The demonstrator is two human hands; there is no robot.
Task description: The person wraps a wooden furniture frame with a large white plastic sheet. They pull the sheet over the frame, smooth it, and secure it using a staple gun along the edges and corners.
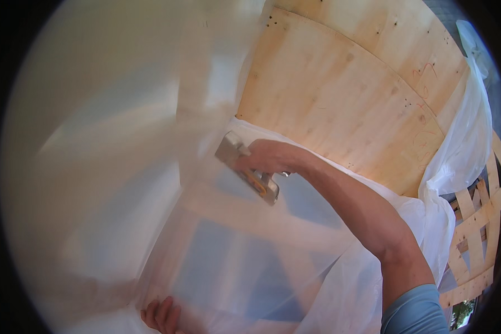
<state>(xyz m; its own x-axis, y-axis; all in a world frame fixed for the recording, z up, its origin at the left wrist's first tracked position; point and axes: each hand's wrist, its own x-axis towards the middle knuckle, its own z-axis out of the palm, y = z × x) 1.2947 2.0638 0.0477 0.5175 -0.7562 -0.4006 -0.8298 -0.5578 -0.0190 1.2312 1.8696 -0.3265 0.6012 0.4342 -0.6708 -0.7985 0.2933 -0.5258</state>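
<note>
My right hand (pixel 264 157) reaches in from the right and is closed around the handle of a silver staple gun (pixel 269 192). The tool is held over translucent plastic sheeting (pixel 234 245), close to the corner where two sheeted surfaces meet. At the lower edge, my left hand (pixel 162 316) has its fingers bent together on the plastic and appears to grip a fold of it. Its palm and thumb cannot be made out. Behind the film, pale wooden battens show through as blurred bands.
Bare plywood panels (pixel 339 94) with red marks rise at the upper right. Loose white plastic (pixel 456 161) hangs in folds along their right side. Beyond it stands a lattice of wooden strips (pixel 473 222). More film covers the left wall (pixel 111 167).
</note>
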